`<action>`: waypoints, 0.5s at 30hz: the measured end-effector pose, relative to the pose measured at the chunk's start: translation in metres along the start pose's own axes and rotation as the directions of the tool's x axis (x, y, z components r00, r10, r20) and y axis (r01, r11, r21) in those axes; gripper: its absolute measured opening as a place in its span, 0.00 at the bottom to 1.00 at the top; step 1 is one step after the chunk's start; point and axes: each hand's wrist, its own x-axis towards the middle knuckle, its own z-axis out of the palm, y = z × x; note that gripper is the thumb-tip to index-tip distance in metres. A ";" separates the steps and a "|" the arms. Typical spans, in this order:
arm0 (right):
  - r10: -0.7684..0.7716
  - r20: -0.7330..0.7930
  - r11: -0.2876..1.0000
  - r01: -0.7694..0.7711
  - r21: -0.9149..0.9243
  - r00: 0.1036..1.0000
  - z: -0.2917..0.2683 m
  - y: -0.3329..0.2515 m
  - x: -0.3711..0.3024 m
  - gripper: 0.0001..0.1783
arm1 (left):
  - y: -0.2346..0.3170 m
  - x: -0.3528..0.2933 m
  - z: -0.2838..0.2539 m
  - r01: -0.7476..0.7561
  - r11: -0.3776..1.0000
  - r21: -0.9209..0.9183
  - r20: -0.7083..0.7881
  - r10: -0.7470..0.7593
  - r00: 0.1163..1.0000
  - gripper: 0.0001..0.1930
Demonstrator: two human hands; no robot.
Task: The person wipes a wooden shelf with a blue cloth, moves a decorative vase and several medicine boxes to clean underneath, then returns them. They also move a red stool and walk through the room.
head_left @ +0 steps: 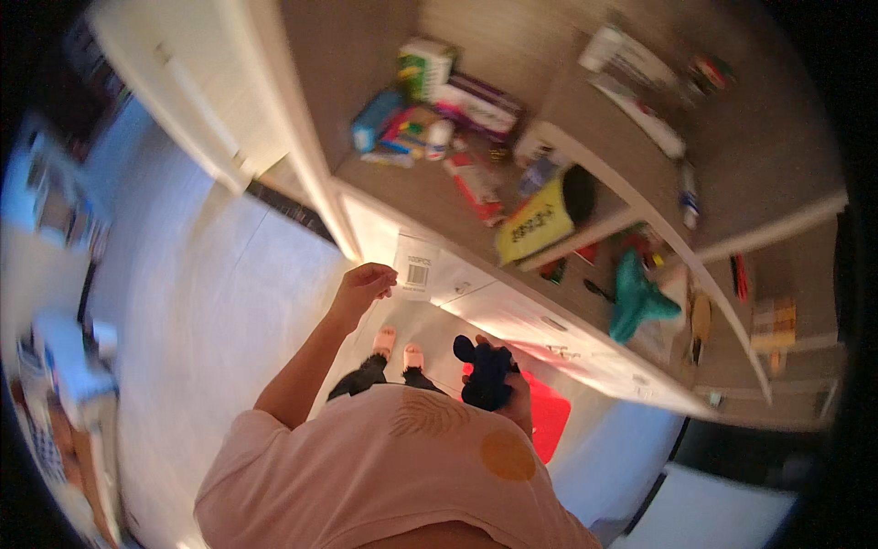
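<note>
My right hand [519, 389] is wrapped round a dark navy plush toy [487, 377] with a round, ear-like lobe, held close in front of my shirt. Part of that hand is hidden behind the toy. My left hand [368, 285] is raised to the left of the shelf unit, its fingers curled in and nothing visible in them. It is nearest to a white carton [418, 265] with a printed label, below the lowest shelf edge.
On the wooden shelves [585, 265] stand small boxes, a yellow and black cylinder [540, 222], a purple and white box [477, 106] and a teal fabric item [637, 297]. A red mat [551, 419] lies on the floor. An open white door [183, 91] stands at upper left.
</note>
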 end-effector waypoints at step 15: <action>0.775 0.351 0.527 -0.232 -0.817 0.525 0.128 0.127 0.107 0.19 | -0.028 -0.285 -0.090 0.031 0.745 0.667 -0.717 0.630 0.298 0.08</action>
